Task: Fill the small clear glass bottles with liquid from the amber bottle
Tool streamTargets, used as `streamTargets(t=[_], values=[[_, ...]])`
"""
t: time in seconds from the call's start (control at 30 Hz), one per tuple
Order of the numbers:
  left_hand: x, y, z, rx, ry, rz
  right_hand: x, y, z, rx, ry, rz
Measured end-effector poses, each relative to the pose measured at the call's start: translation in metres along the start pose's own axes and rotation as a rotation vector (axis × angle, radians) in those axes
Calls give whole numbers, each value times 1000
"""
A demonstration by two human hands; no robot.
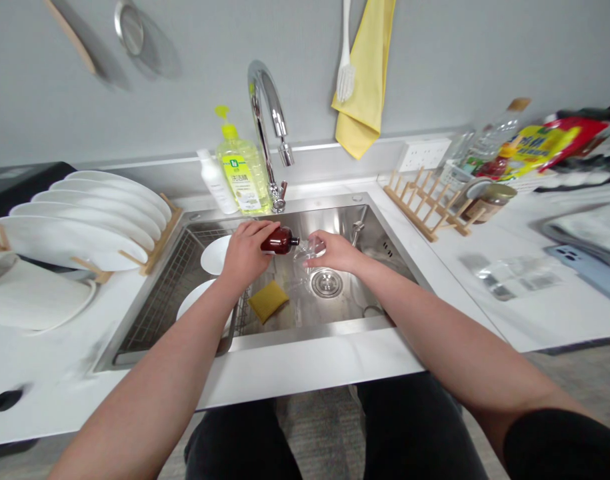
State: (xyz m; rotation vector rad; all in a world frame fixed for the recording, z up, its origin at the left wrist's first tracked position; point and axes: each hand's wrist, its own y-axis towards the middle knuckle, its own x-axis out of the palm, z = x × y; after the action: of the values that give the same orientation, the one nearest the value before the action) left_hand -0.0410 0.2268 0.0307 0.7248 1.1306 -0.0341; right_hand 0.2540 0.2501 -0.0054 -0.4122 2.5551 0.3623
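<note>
Left fingers (255,230) clamped on a brown bottle (277,241), right fingers (319,240) closed on a clear glass (309,252).
Both are held over the steel sink (329,227), bottle tip just beside the glass, above the drain (327,283) and a yellow sponge (268,301).

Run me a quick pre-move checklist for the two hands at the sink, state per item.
1. Left hand grip on brown bottle: ok, wrapped around the bottle, which lies nearly level.
2. Right hand hold on clear glass: ok, fingers around it, over the sink basin.
3. Bottle tip against the glass: cannot tell, they sit very close.
4. Liquid coming from the bottle: cannot tell, none visible.
5. Faucet: ok, no water stream visible.
6. Yellow scouring pad: ok, lying in the basin, apart from both hands.
</note>
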Motion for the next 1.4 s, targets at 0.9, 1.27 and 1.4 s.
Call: streamTargets(t=[0.9,1.27,1.4], values=[[1,-1,-3,-11,20,-5,0,0,0,0,-44,-14],[2,-1,-5,-2,45,3,0,0,-2,16,-30,-23],[2,-1,-5,20,52,19,0,-1,-3,14,-40,-17]])
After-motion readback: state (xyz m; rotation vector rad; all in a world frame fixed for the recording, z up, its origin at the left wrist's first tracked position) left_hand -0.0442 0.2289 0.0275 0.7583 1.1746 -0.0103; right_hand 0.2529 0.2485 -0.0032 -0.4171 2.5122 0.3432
